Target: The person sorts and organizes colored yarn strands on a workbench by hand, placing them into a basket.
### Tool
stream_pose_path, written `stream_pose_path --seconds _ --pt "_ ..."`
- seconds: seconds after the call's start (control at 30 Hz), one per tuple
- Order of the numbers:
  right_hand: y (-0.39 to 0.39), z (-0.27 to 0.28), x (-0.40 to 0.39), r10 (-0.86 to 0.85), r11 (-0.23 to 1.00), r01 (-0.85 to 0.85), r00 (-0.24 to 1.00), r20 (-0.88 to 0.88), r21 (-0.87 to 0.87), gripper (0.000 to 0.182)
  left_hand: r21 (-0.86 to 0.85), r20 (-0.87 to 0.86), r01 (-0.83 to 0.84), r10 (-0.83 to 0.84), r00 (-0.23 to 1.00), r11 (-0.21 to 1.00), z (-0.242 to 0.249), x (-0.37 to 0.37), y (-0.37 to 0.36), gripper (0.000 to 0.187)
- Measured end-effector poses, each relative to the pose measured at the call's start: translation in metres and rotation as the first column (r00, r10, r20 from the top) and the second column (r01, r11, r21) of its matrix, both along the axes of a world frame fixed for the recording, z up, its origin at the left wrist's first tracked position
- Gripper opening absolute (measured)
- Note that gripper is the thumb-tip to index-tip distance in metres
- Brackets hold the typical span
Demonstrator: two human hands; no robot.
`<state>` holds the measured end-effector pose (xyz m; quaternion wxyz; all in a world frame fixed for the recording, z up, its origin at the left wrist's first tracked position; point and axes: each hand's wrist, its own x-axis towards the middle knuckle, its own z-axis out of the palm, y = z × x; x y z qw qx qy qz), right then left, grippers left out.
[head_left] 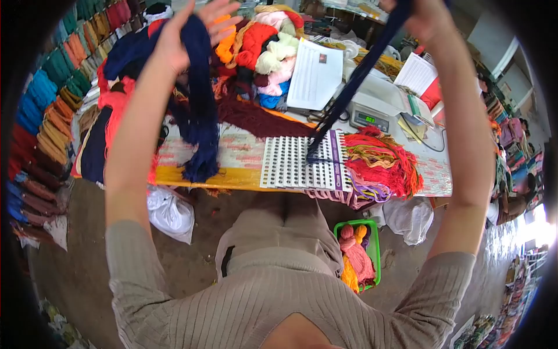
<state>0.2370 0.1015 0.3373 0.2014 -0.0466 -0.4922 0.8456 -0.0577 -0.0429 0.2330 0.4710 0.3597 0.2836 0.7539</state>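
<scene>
My left hand is raised at the top left, its fingers spread. A thick hank of navy yarn hangs from the crook of its thumb, the lower end resting at the table's front edge. High on the right, my right hand is closed around a thinner navy yarn bundle. That bundle slants down to the left, its tip over a white card with rows of holes. My right fingertips are partly cut off by the frame's top edge.
Colored yarn is heaped at the back of the table. Red and orange yarn lies right of the card. Behind it stand a digital scale and a printed sheet. A green basket of yarn is on the floor.
</scene>
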Motion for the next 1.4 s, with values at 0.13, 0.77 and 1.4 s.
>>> stream_pose_path --seconds 0.13,0.77,1.4 --pt "-0.005 -0.099 -0.036 -0.299 0.936 0.274 0.951 0.084 0.222 0.053 -0.100 0.047 0.056 -0.052 0.998 0.993 -0.091 0.019 0.021 0.019" --pt "-0.002 -0.242 -0.031 -0.050 0.957 0.078 0.993 0.104 -0.279 0.066 -0.247 -0.155 0.270 -0.313 0.937 0.930 -0.165 0.119 0.050 0.019" --pt "0.001 -0.252 -0.015 -0.314 0.931 0.344 0.924 0.217 -0.120 0.034 -0.240 -0.154 0.149 -0.189 0.970 0.959 -0.162 0.131 0.049 0.020"
